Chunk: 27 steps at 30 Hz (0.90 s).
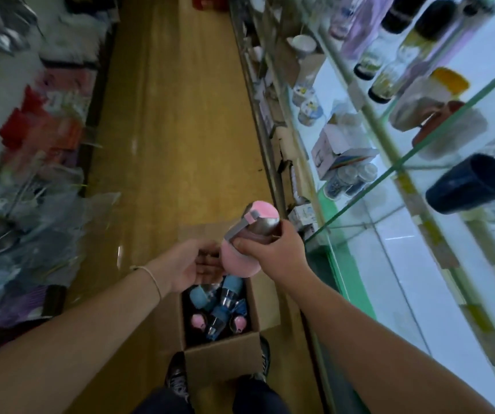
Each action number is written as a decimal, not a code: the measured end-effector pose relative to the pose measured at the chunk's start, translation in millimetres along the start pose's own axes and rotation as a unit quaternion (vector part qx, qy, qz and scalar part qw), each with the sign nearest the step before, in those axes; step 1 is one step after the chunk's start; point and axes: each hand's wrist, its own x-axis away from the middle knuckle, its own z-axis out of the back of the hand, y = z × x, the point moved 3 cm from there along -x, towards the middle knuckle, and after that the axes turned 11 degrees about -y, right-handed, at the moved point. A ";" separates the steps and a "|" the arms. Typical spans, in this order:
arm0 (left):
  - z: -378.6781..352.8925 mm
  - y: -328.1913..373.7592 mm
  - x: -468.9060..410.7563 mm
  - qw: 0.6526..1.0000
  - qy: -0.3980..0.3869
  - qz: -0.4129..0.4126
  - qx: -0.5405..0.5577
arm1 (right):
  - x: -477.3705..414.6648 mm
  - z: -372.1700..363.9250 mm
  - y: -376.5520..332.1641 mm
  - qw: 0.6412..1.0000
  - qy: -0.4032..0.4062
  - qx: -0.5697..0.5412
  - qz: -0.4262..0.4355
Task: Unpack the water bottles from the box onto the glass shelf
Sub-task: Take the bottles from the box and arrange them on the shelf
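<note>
So the right hand [265, 245] has a pink water bottle [239, 262] up in the air above the far end of the cardboard box [222, 357]. The grip is wrapped round the steel middle, thumb on the near side, with the bottle tilted so its pink cap points up and away. The left hand [188, 264] is just left of the bottle's pink bottom, palm turned toward it. Its grip looks loose and spread, not curled on anything, and the fingertips go behind the bottle, so I can't tell if they're actually touching it. The box sits open on the wooden floor [180, 115] right between the person's shoes [177, 380]. There are more bottles jumbled inside, a few blue ones [231, 286] toward the far side and pink ones [198, 321] nearer. The glass shelf [404, 158] runs along the right side with a dark navy cup [470, 186] on it. Higher up are some clear bottles with black caps [413, 49]. The left side is shelving full of packaged stuff [46, 127], too blurry to make out.
</note>
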 end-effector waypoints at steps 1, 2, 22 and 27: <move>-4.6 8.3 7.4 1.000 -0.012 -0.001 -0.010 | 8.0 6.0 -8.4 1.000 0.009 -0.003 0.007; -10.0 17.5 13.9 0.999 -0.023 -0.002 -0.022 | 16.2 12.7 -17.4 1.000 0.018 -0.002 0.017; -252.6 162.9 121.8 0.946 -0.254 -0.083 -0.182 | 179.1 233.9 -172.9 0.958 0.263 0.036 0.105; -314.0 168.5 135.4 0.929 -0.286 -0.100 -0.212 | 217.6 282.7 -186.4 0.944 0.299 0.079 0.112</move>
